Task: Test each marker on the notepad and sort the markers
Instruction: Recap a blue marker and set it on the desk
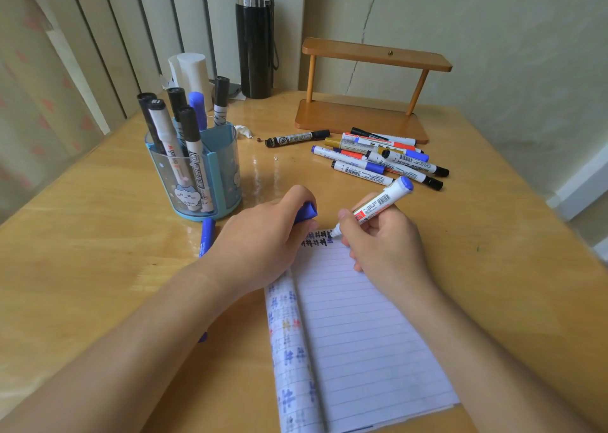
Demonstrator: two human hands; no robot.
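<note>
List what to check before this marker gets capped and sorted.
1. Tip on paper: the white-barrelled, blue-ended marker in the right hand touches the top of the lined paper notepad: ok.
2. Ink shows: short blue strokes lie beside the tip: ok.
3. Cap ready: the blue plastic cap is pinched in the left hand: ok.
4. Room in the translucent blue pen holder: its front right compartment looks free: ok.
5. Where blue markers belong, the holder or the loose marker pile on the wooden table: cannot tell.
</note>
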